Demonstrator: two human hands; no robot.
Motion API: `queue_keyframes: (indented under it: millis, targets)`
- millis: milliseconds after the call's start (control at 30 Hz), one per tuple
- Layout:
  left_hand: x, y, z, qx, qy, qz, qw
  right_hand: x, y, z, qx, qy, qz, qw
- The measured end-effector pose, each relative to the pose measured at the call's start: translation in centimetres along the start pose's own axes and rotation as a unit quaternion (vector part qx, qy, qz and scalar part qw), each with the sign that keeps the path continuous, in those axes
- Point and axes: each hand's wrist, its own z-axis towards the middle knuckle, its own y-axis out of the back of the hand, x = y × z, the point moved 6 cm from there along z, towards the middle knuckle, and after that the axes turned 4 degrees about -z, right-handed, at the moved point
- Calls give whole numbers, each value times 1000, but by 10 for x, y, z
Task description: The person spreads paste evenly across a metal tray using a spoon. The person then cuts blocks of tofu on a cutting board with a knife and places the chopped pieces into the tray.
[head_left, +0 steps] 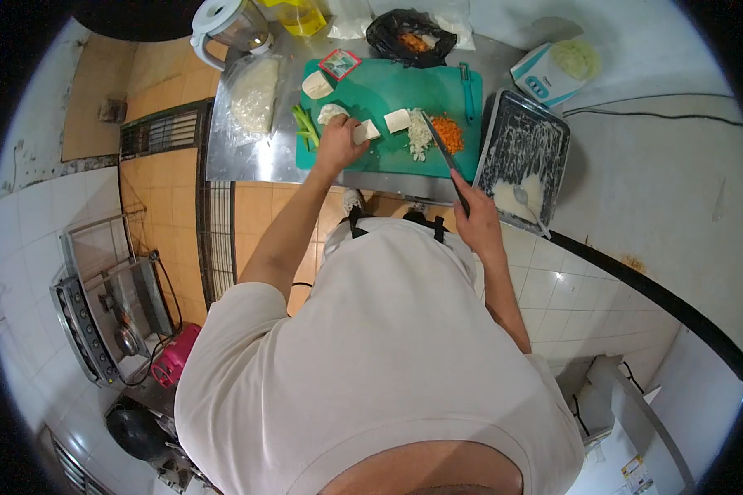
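My right hand (479,219) is closed round the dark handle of a knife (440,143). Its blade points away from me, over the chopped white bits (419,136) and beside the diced orange pieces, which look like carrot (448,134). At the board's left part, my left hand (339,145) has its fingers closed on a white block (366,131). Another cut white block (397,120) lies between that hand and the chopped bits. Just beyond the left fingers is a white lump (332,112). All of it rests on a green cutting board (380,82).
Green stalks (305,125), a rounded white piece (317,84), a red-edged packet (339,63) and a teal peeler (467,91) are on the board. Around it stand a bagged pale mass (254,99), blender jug (227,26), black bag (410,37), smeared tray (523,148) and blue-white box (541,76).
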Motion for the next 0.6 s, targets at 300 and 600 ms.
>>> queue_keyframes:
  millis: [300,600]
  targets:
    - [-56,-23,40,-38,-18,31,999,-3,5,-8,-3,-25,8,1000]
    - [-40,-31,66,55,-15,-128,990,-11,5,-18,-35,-30,32,998]
